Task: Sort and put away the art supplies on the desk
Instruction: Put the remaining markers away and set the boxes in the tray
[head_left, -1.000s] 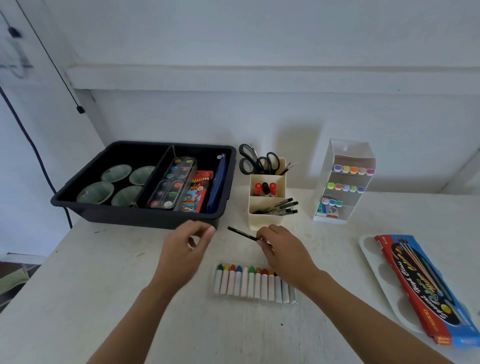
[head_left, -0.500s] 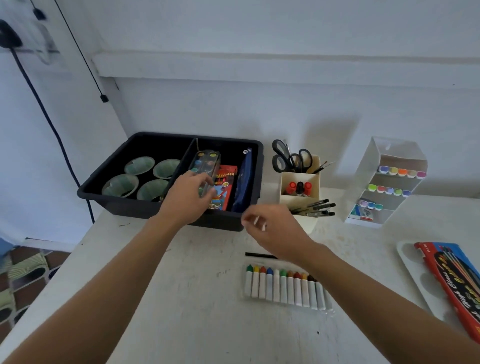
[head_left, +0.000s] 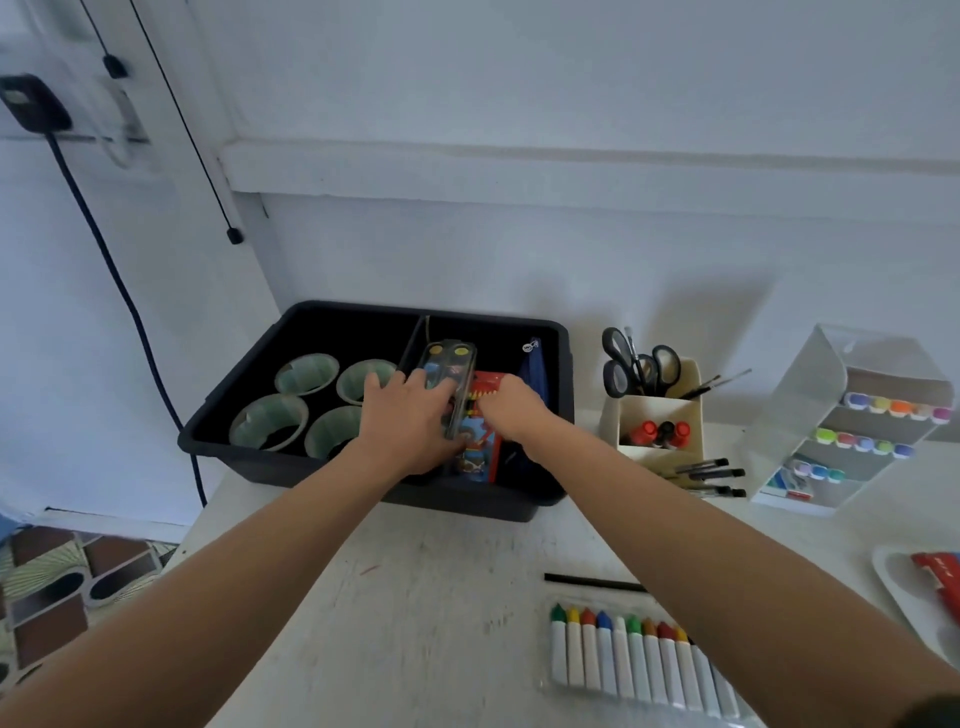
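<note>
Both hands are inside the right compartment of the black bin. My left hand grips the clear watercolour paint set, which stands tilted up on its long edge. My right hand has its fingers curled onto the upper edge of the red coloured pencil box beside the paint set. A blue pouch leans against the bin's right wall. On the desk lie a thin black pencil and a pack of crayons, partly under my right forearm.
Several green cups fill the bin's left compartment. A cream organizer holds scissors, brushes, markers and pens. A white marker rack stands at the right. A white palette tray with a red box sits at the right edge.
My right hand let go of the black pencil, which now lies on the desk, and went into the bin. My left hand took hold of the paint set and tipped it up.
</note>
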